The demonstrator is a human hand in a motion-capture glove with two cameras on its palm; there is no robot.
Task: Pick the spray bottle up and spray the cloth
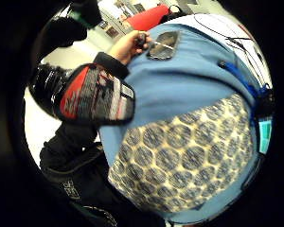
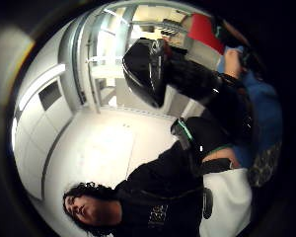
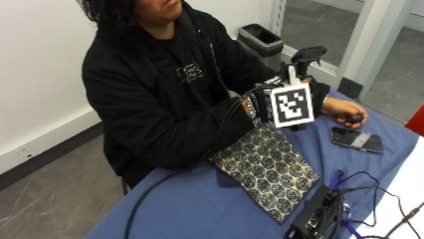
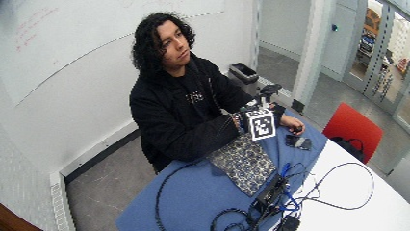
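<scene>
Gripping glossy black spray bottle (image 3: 301, 62) above patterned cloth (image 3: 268, 169).

The spray bottle (image 3: 306, 56) is black, with a red, black and white label seen in the little finger side palm view. Below the fingers of the black-gloved right hand (image 3: 291, 107), the cloth (image 3: 268, 169) shows dark blue hexagons on a cream ground. The table cover (image 3: 199, 209) is plain blue. Beyond the fingers, the phone (image 3: 356, 140) is black.
</scene>
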